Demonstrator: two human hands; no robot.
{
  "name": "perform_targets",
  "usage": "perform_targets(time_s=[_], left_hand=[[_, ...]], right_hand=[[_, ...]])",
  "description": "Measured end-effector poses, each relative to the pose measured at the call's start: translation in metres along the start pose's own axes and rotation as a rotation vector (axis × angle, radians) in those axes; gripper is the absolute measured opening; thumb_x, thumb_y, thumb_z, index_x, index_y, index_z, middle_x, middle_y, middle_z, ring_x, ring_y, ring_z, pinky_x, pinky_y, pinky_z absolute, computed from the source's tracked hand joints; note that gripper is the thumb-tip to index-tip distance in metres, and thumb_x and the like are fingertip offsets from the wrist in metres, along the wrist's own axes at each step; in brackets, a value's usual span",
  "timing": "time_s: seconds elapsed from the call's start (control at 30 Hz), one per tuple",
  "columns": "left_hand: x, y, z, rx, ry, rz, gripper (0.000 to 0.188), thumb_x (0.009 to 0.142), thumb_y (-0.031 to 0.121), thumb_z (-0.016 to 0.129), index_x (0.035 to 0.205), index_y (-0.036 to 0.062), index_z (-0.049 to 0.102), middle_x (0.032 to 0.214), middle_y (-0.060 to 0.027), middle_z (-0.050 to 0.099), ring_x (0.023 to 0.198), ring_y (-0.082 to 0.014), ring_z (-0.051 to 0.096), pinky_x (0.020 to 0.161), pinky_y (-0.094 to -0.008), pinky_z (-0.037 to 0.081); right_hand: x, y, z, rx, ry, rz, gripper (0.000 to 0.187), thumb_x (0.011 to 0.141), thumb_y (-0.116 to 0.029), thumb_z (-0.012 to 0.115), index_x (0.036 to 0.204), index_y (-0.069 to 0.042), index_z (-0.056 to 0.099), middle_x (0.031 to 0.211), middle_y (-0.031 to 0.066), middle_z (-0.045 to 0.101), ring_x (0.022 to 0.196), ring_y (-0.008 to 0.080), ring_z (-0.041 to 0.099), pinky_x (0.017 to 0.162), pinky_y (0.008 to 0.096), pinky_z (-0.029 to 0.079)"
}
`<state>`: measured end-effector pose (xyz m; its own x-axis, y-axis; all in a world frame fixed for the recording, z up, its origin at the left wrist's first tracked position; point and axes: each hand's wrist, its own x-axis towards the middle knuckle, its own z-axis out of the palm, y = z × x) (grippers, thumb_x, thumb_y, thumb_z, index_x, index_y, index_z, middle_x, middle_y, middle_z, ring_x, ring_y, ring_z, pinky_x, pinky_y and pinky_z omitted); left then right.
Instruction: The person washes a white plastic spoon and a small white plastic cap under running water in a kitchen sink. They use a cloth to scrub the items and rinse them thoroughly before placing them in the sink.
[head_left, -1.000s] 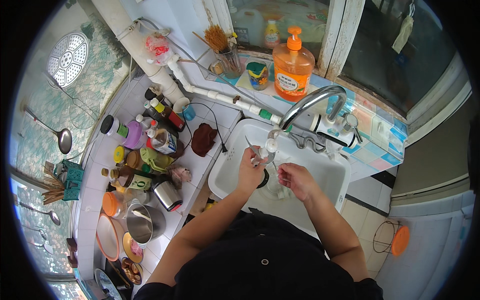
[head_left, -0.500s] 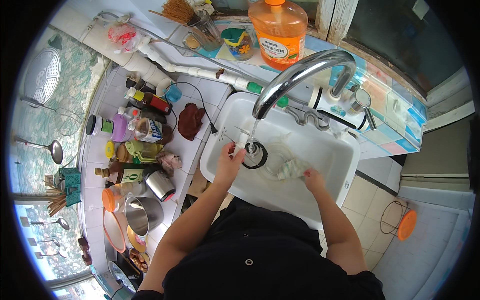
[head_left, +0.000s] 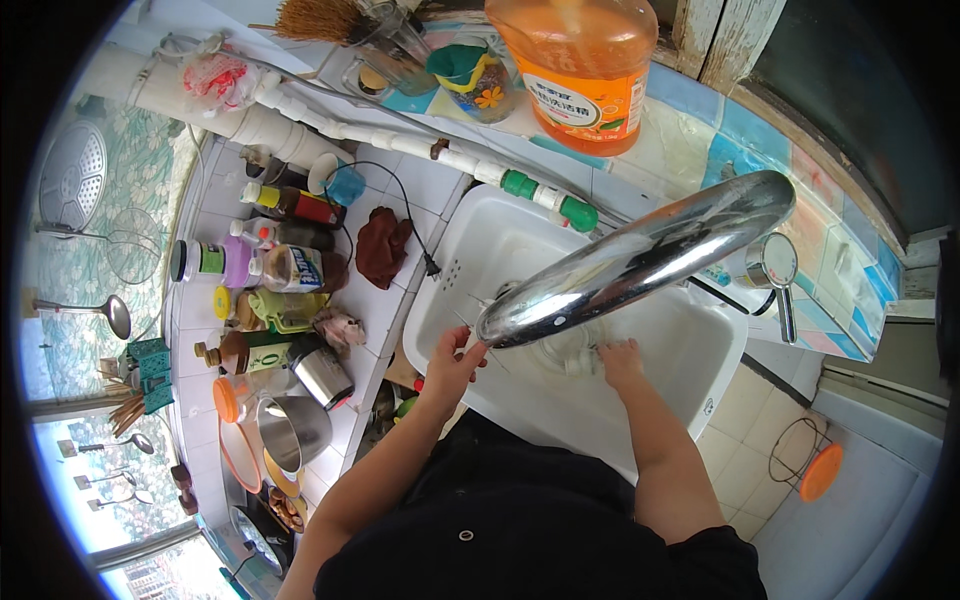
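Note:
My left hand (head_left: 452, 368) is over the left part of the white sink (head_left: 690, 375), its fingers curled together around something mostly hidden behind the faucet; thin metal prongs show just beyond the fingertips. My right hand (head_left: 622, 365) reaches down into the sink, fingers bent against a pale, see-through thing (head_left: 578, 358) whose kind I cannot make out. The big chrome faucet (head_left: 640, 265) arches over the basin and covers much of what lies in it, including the space between my hands.
An orange soap bottle (head_left: 580, 85) stands on the tiled ledge beyond the sink, beside a decorated glass (head_left: 475, 85). Left of the sink, the tiled counter holds bottles, a steel bowl (head_left: 292, 432) and a dark red cloth (head_left: 382, 247). A black plug (head_left: 432, 267) hangs near the sink's rim.
The view has shifted nearer the faucet, which now looks larger and covers the stream of water seen before. My right hand's fingers have come closer to the basin's middle. The left hand stays curled.

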<state>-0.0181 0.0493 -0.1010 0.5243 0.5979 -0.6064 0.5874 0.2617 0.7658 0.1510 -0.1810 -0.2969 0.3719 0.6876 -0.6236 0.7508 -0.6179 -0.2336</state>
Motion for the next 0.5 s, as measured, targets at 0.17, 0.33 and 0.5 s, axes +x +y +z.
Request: perform_targets(time_s=[0.17,0.33,0.5], left_hand=[[-0.001,-0.005,-0.004,0.008,-0.022,-0.037,0.05,0.085,0.02,0.062,0.123,-0.0038,0.041,0.11,-0.0106,0.051,0.079,-0.0136,0.059,0.056,-0.0235,0.042],[0.004,-0.014,-0.003,-0.036,-0.002,0.019,0.048,0.084,0.021,0.063,0.12,-0.0034,0.044,0.102,-0.0081,0.055,0.075,-0.0113,0.058,0.055,-0.0233,0.042],[-0.007,0.004,-0.004,0.069,0.032,0.002,0.047,0.085,0.022,0.063,0.121,-0.0014,0.044,0.103,-0.0057,0.055,0.074,-0.0096,0.056,0.057,-0.0228,0.042]], right_hand=[[0.062,0.014,-0.003,0.139,0.2,0.009,0.031,0.083,-0.024,0.056,0.11,-0.009,0.058,0.115,0.0121,0.055,0.11,0.0299,0.049,0.097,0.0432,0.034],[0.126,0.008,-0.031,-0.021,0.505,-0.154,0.044,0.082,-0.01,0.046,0.125,-0.01,0.045,0.132,0.0067,0.043,0.122,0.0261,0.04,0.095,0.038,0.04],[0.132,0.014,-0.029,-0.232,0.516,-0.156,0.033,0.081,-0.015,0.05,0.114,-0.013,0.051,0.108,0.0041,0.051,0.106,0.0227,0.05,0.078,0.0368,0.048]])
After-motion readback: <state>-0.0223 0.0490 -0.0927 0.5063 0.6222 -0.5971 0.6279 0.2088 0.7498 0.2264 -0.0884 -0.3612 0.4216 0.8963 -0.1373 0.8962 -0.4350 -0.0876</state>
